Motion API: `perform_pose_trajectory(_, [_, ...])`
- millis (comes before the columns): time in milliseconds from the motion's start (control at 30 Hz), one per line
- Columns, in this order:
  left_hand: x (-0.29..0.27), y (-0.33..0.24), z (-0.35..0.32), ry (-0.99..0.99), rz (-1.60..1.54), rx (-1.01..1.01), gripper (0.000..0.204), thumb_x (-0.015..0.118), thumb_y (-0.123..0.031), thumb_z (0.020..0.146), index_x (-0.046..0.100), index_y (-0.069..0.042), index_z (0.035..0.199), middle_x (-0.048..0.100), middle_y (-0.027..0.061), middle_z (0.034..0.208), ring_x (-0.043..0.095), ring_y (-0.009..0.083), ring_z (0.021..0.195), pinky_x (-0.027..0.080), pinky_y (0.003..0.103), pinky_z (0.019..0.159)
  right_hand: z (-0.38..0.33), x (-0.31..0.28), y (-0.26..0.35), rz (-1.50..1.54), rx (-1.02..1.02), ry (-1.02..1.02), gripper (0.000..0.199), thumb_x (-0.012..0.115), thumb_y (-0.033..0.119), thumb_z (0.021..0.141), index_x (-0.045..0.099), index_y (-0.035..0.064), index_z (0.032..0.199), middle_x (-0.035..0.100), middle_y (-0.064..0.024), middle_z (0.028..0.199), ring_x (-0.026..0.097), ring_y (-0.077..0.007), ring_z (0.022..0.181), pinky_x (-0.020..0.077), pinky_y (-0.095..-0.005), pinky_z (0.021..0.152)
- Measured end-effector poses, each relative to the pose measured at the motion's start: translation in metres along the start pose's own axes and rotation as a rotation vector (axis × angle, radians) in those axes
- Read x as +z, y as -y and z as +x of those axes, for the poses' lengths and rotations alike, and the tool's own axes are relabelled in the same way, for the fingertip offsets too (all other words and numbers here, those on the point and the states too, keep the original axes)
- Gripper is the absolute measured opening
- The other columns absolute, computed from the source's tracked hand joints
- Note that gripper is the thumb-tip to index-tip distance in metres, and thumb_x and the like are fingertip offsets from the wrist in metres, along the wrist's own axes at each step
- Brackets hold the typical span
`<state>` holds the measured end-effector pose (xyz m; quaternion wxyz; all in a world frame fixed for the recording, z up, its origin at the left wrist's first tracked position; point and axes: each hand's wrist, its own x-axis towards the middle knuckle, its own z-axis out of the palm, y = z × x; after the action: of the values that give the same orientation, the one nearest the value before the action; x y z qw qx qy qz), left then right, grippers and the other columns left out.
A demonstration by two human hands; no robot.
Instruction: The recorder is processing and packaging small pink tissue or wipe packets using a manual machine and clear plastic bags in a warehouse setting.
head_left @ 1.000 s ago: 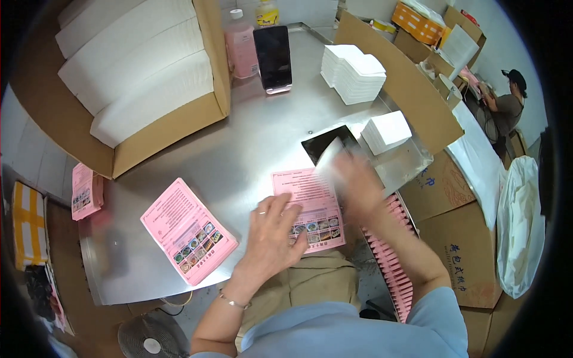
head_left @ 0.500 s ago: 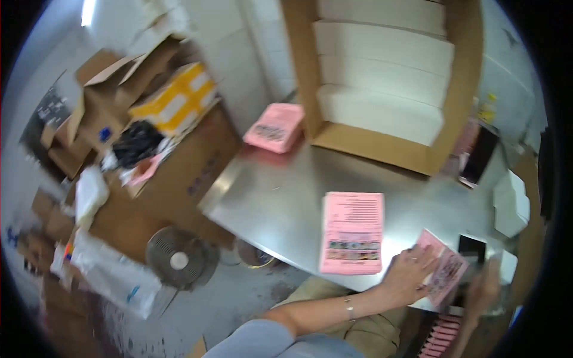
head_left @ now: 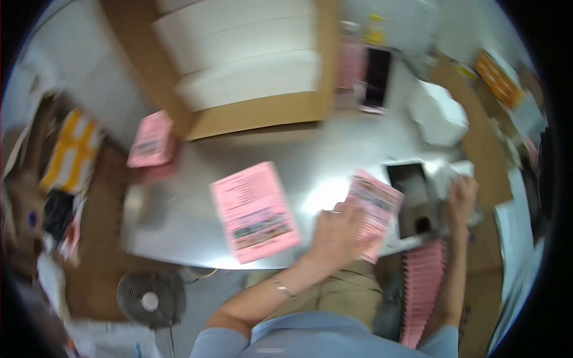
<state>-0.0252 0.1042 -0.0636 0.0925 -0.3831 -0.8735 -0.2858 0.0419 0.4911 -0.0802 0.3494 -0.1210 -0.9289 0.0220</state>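
My left hand (head_left: 339, 230) lies flat, fingers spread, on a pink printed leaflet (head_left: 375, 210) at the near edge of the metal table (head_left: 310, 155). My right hand (head_left: 462, 196) is further right, beside a dark open box (head_left: 412, 197) and some white paper; blur hides whether it holds anything. A second pink leaflet (head_left: 255, 212) lies loose on the table to the left of my left hand.
A large cardboard box (head_left: 239, 65) of white stacks fills the back of the table. A pink packet (head_left: 152, 140) sits at the left edge, a phone (head_left: 378, 77) and white paper stack (head_left: 439, 113) at the back right. Pink packets (head_left: 424, 286) stand lower right; a fan (head_left: 149, 298) below.
The view swung left and back to the right. My left hand stays on the pink leaflet; my right hand has moved right, toward the dark box.
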Motion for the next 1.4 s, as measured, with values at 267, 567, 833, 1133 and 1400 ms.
perform_pose_trajectory(267, [-0.008,-0.003,0.005,-0.034,0.062,0.186,0.041,0.072,-0.035,0.083,0.067,-0.004,0.110,0.059,0.0174,0.113,0.055,0.0310,0.089,0.043,0.043,0.071,0.017,-0.028,0.064,-0.022,0.012,-0.078,0.019,0.070,0.014,0.086,0.072,0.0008,0.100,0.061,-0.0154,0.092,0.059,-0.0332,0.089,0.0480,-0.0449,0.076])
perform_pose_trajectory(567, [-0.007,-0.005,0.003,-0.041,0.060,0.176,0.043,0.072,-0.027,0.082,0.064,-0.002,0.115,0.058,0.0198,0.110,0.052,0.0322,0.089,0.042,0.044,0.073,0.013,-0.032,0.057,0.106,0.080,-0.089,0.030,0.066,0.004,0.083,0.070,0.0031,0.113,0.065,-0.0156,0.100,0.061,-0.0338,0.095,0.0484,-0.0444,0.079])
perform_pose_trajectory(833, [-0.040,-0.002,0.006,0.125,-0.018,0.134,0.064,0.073,-0.027,0.074,0.056,-0.003,0.131,0.054,0.0179,0.104,0.053,0.0332,0.091,0.043,0.042,0.077,-0.069,-0.044,0.219,0.364,-0.579,0.098,0.030,0.059,0.013,0.085,0.066,0.0035,0.112,0.063,-0.0189,0.106,0.063,-0.0343,0.103,0.0338,-0.0626,0.111])
perform_pose_trajectory(1133, [-0.050,-0.009,0.001,0.101,-0.250,0.106,0.068,0.070,-0.008,0.081,0.049,-0.006,0.145,0.055,0.0129,0.091,0.055,0.0324,0.082,0.045,0.043,0.075,-0.005,0.029,0.178,0.290,-0.142,0.379,0.021,0.052,0.009,0.090,0.061,0.0035,0.108,0.064,-0.0209,0.101,0.061,-0.0391,0.102,0.0326,-0.0685,0.105])
perform_pose_trajectory(1400, [-0.111,0.032,-0.040,-0.394,0.139,-0.104,0.027,0.058,0.003,0.072,0.058,-0.004,0.097,0.060,0.0164,0.111,0.053,0.0396,0.109,0.041,0.048,0.096,-0.005,-0.028,0.152,0.177,-0.026,0.042,0.017,0.066,0.018,0.086,0.066,0.0050,0.097,0.068,-0.0155,0.086,0.067,-0.0355,0.083,0.0508,-0.0472,0.069])
